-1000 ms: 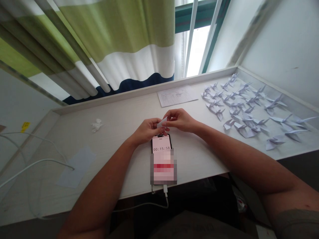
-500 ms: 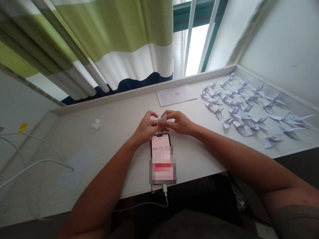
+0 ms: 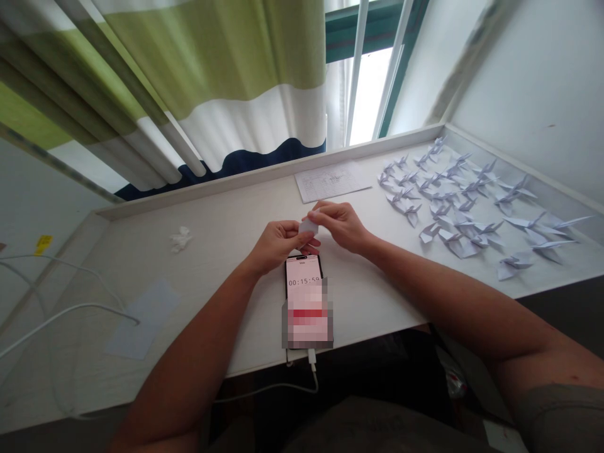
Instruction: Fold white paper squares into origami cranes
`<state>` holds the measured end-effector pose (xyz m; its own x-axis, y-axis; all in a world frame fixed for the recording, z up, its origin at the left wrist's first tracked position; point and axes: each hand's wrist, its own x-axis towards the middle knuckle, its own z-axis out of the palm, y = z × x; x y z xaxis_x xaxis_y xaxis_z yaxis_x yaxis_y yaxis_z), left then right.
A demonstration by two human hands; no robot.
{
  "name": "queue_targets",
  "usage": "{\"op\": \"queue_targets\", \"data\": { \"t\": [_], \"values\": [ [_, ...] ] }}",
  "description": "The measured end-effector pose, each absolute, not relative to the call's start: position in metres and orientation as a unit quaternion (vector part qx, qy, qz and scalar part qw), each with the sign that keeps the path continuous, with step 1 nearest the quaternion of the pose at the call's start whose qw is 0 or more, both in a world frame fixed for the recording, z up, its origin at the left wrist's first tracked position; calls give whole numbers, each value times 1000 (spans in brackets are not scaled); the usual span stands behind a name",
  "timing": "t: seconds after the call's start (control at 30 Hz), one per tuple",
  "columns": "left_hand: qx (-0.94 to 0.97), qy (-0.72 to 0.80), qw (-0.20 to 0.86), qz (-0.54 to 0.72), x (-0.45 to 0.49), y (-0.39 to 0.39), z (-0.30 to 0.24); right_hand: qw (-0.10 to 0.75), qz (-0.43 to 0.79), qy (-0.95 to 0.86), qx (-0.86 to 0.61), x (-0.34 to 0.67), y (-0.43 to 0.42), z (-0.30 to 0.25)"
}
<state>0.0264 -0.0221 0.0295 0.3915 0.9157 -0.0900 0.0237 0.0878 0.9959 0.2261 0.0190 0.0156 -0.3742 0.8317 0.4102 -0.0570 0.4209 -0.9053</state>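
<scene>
A small folded piece of white paper (image 3: 309,226) is pinched between both hands just above the desk (image 3: 226,251). My left hand (image 3: 278,244) grips its lower left side with curled fingers. My right hand (image 3: 340,225) pinches its upper right side. Directly below the hands lies a phone (image 3: 304,286) showing a running timer, plugged into a white cable (image 3: 313,370).
Several folded paper cranes (image 3: 453,201) cover the right part of the desk. A printed sheet (image 3: 330,181) lies near the back edge. A crumpled paper scrap (image 3: 180,238) and a flat paper square (image 3: 141,318) lie at left, with white cables (image 3: 61,311).
Both hands shifted slightly up and away from the phone with the folded paper; the left fingers, briefly spread half a second ago, have closed on the paper again.
</scene>
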Motion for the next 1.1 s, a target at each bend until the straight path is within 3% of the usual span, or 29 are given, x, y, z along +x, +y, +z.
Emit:
{"op": "queue_targets", "data": {
  "t": [0.2, 0.43, 0.63, 0.8, 0.97, 1.1],
  "values": [
    [557, 426, 625, 344, 21, -21, 29, 617, 486, -513, -345, 242, 44, 14],
    [536, 417, 642, 356, 19, -17, 28, 480, 504, -664, -275, 230, 26, 11],
    [545, 411, 645, 344, 20, -20, 29, 489, 493, -667, -271, 227, 26, 8],
    [556, 417, 633, 342, 21, -21, 28, 557, 507, -565, -336, 235, 36, 10],
    [565, 420, 594, 390, 21, -18, 27, 443, 525, -673, -273, 228, 28, 7],
    [585, 399, 599, 374, 23, -20, 28, 443, 514, -682, -274, 224, 22, 6]
  ]
}}
